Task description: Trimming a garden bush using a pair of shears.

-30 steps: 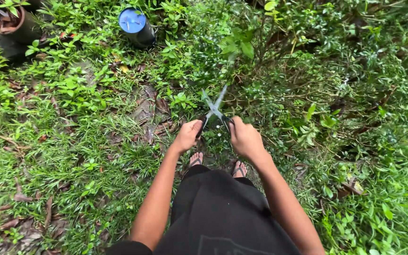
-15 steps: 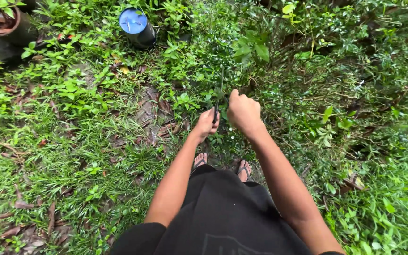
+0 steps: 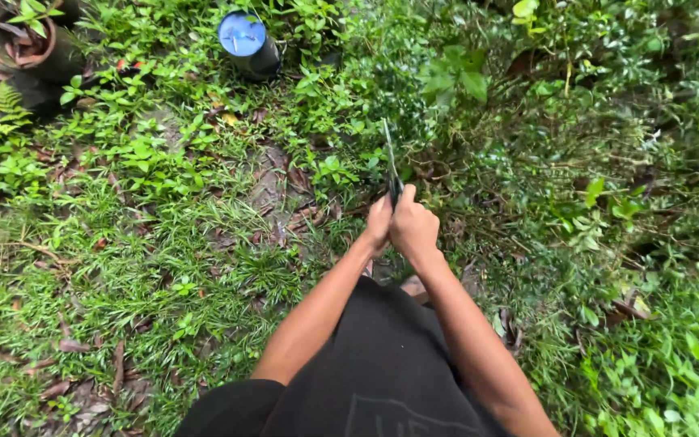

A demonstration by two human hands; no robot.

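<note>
Both hands are pressed close together, the left hand [image 3: 379,222] and right hand [image 3: 414,229] each with a tight grip on the garden shears [image 3: 391,166]; the blades are shut and poke into the green bush [image 3: 479,121], above the grass [image 3: 163,259]

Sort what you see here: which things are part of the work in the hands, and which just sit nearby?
In use: garden shears, blades closed; left hand and right hand on the handles; leafy shrub at the blades.

Just nearby: blue-topped cylinder; brown plant pot; fern; dead leaves.
</note>
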